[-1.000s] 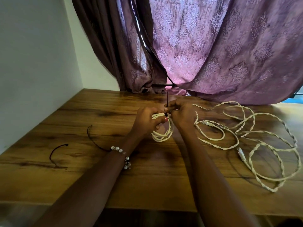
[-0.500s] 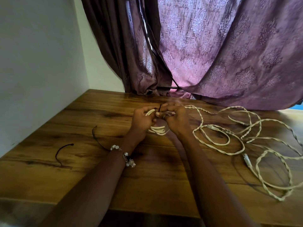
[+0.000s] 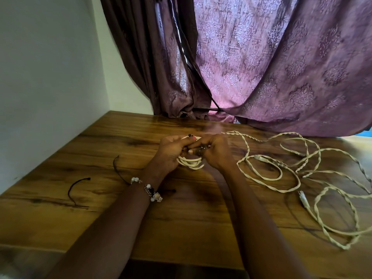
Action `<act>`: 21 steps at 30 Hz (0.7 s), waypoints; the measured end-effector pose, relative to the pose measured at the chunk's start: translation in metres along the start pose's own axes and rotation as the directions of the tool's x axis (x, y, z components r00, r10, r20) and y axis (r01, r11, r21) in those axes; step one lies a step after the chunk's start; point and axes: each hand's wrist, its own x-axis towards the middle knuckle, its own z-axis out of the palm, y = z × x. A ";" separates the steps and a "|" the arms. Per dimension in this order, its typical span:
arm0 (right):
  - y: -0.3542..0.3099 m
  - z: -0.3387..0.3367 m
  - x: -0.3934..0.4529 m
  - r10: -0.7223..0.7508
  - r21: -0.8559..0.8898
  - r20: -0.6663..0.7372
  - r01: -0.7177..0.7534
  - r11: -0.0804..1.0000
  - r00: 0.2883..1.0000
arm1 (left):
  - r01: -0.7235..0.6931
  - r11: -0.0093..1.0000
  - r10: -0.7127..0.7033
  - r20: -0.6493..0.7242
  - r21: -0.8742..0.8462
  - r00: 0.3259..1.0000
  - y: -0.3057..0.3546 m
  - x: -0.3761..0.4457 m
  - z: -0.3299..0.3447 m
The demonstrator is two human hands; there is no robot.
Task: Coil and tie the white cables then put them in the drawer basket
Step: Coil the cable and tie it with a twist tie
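left to right: two spare black ties lie on the wooden worktop (image 3: 201,228), one far left (image 3: 77,189) and one just beside the left forearm (image 3: 117,168). the left hand (image 3: 171,151) and right hand (image 3: 214,151) meet at mid-worktop, knuckles nearly touching, both closed around a small coiled white cable (image 3: 191,163). the left fingers curl over the bundle's upper side; the right fingers (image 3: 196,147) pinch at the top, where a short black tie end (image 3: 190,135) shows between the hands — judged to be the tie being fastened. the coil's loops hang below and between the two hands, lying crosswise, so both hands are equally near; the tie sits above the loops, toward the far edge. to the right, well apart from the hands, loose white cables (image 3: 291,178) sprawl uncoiled across the worktop, nearer the right hand — the likelier one to reach them next. behind, a purple curtain (image 3: 281,67) hangs down. no drawer basket is in view.
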 end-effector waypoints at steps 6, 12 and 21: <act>-0.007 -0.012 -0.003 0.270 0.656 0.054 -0.237 0.716 0.961 | -0.365 0.857 0.330 0.156 0.364 0.931 0.003 0.007 -0.012; -0.008 -0.013 -0.001 0.550 0.764 0.253 -0.513 0.391 0.796 | -0.655 0.389 0.504 0.446 0.648 0.740 -0.003 0.008 -0.013; -0.005 -0.013 -0.006 0.558 0.793 0.415 -0.587 0.166 0.719 | -0.740 0.222 0.608 0.503 0.635 0.615 -0.006 0.008 -0.006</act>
